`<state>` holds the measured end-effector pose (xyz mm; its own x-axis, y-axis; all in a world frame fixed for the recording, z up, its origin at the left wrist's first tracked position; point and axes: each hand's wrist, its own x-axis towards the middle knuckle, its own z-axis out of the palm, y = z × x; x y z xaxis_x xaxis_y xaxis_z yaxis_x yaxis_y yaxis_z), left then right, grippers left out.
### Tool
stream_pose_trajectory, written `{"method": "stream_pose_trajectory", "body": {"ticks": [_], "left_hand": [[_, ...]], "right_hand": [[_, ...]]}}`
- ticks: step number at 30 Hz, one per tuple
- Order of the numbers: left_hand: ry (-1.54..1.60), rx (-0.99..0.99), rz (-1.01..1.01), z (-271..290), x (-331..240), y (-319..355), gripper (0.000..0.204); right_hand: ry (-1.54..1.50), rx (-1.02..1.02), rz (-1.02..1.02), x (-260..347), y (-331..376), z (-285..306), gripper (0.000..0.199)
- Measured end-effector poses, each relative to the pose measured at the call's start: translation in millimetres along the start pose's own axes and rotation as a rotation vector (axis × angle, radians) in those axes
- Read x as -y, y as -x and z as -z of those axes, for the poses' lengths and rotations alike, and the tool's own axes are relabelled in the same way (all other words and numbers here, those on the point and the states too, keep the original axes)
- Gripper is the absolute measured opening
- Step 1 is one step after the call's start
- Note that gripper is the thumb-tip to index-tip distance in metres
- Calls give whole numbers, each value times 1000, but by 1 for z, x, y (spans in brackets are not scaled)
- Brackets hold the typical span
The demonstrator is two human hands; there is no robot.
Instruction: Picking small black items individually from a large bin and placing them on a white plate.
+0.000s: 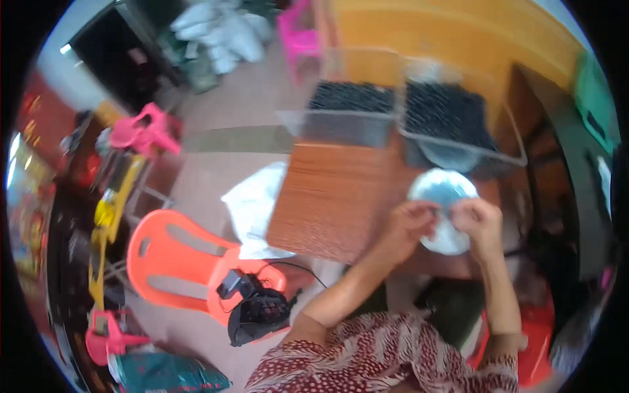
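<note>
Both hands are pinched close together over a white round dish (451,243), which lies near the right front of the brown wooden table (331,196). My left hand (414,223) has its fingertips pressed together over the dish's left side. My right hand (480,219) is curled with thumb and fingers together at the dish's right side. Blur hides whatever small thing is between the fingers. Something bluish-grey shows in the far part of the dish. Just beyond stand two clear plastic bins holding many small dark pieces, a left bin (354,126) and a right bin (508,156).
An orange plastic chair (177,262) at the left carries a black bag (259,318). A white sheet or sack (255,209) hangs by the table's left edge. Pink stools (145,131), a red stool (534,347) and white sacks (223,33) stand around.
</note>
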<state>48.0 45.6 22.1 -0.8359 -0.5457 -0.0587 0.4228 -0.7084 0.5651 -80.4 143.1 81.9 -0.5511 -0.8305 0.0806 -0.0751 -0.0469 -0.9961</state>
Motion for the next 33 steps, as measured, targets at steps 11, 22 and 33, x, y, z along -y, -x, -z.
{"method": "stream_pose_trajectory", "body": {"ticks": [11,22,33], "left_hand": [[44,9,41,-12,3,11,19],[0,2,65,-13,9,20,21],[-9,-15,46,-17,13,20,15]], "right_hand": [[-255,102,-99,6,12,2,17],[-208,106,-24,5,23,3,16],[-131,140,93,0,27,7,12]]}}
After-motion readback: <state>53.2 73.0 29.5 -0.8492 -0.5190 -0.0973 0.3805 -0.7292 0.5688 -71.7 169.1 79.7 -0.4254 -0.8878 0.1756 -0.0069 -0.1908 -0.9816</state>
